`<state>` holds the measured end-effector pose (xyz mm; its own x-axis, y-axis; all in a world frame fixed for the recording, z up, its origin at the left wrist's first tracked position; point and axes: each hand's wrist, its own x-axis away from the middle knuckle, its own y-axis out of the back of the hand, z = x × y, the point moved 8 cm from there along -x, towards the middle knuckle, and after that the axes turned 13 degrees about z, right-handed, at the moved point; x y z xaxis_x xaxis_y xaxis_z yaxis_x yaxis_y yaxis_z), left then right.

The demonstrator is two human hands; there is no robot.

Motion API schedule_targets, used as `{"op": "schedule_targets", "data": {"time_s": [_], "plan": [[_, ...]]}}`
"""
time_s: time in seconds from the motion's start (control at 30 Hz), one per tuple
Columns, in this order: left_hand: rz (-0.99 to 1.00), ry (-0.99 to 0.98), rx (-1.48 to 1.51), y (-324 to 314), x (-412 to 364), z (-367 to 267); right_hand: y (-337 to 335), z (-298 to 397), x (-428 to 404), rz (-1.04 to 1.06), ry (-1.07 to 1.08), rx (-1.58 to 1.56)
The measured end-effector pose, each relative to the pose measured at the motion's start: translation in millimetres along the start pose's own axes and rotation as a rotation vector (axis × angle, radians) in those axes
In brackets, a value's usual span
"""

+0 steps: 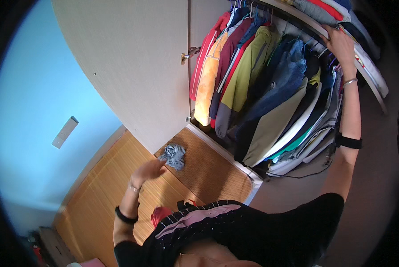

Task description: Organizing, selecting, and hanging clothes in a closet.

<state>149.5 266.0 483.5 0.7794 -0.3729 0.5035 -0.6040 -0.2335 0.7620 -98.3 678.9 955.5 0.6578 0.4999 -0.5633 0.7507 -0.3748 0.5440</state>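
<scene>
My right hand (pixel 341 46) is raised to the front edge of a wardrobe shelf (pixel 297 12), its fingers and thumb around the board. Folded clothes (pixel 369 66) lie on that shelf, right beside the hand. Below it a row of garments hangs on thin hangers, among them a yellow-green jacket (pixel 241 80), an orange fluffy garment (pixel 208 76) and a denim garment (pixel 282 76). My left hand (pixel 148 172), slightly blurred, is in the air with nothing in it and its fingers loosely bent. A crumpled grey cloth (pixel 174 156) lies on the floor mat beyond its fingertips.
A pale wardrobe door (pixel 136 60) with a metal hinge (pixel 185 57) stands open on the left. The brown woven mat (pixel 209 170) borders the white wardrobe sill (pixel 224 152). A dark cable (pixel 296 176) crosses near the garment hems. Wood flooring (pixel 99 187) meets a blue wall (pixel 46 90) with a socket plate (pixel 65 132).
</scene>
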Motion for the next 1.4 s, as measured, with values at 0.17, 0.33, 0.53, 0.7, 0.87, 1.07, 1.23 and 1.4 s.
{"op": "schedule_targets", "data": {"time_s": [0.17, 0.33, 0.53, 0.7, 0.87, 1.07, 1.23, 1.4], "plan": [[-0.437, -0.367, -0.076, 141, -53, -122, -7, -3, -5, -0.019, -0.013, 0.003], [-0.67, -0.518, -0.039, 242, -129, -203, -7, -5, -7, 0.069, -0.085, -0.028], [-0.941, -0.301, -0.058, 344, -185, -253, -2, 1, -6, 0.061, -0.117, -0.032], [-0.897, -0.184, -0.079, 383, -233, -279, 4, 0, 0, 0.046, -0.111, -0.038], [-0.723, -0.348, 0.159, 380, -281, -283, 0, -1, 4, 0.039, -0.166, -0.046], [-0.604, -0.655, 0.122, 350, -287, -339, 1, -6, 4, 0.028, -0.171, 0.073], [-0.603, -0.752, 0.162, 337, -290, -365, -6, -1, -4, 0.054, -0.167, 0.057], [-0.443, -0.818, 0.087, 339, -290, -341, -9, -9, -1, 0.057, -0.172, 0.06]]}}
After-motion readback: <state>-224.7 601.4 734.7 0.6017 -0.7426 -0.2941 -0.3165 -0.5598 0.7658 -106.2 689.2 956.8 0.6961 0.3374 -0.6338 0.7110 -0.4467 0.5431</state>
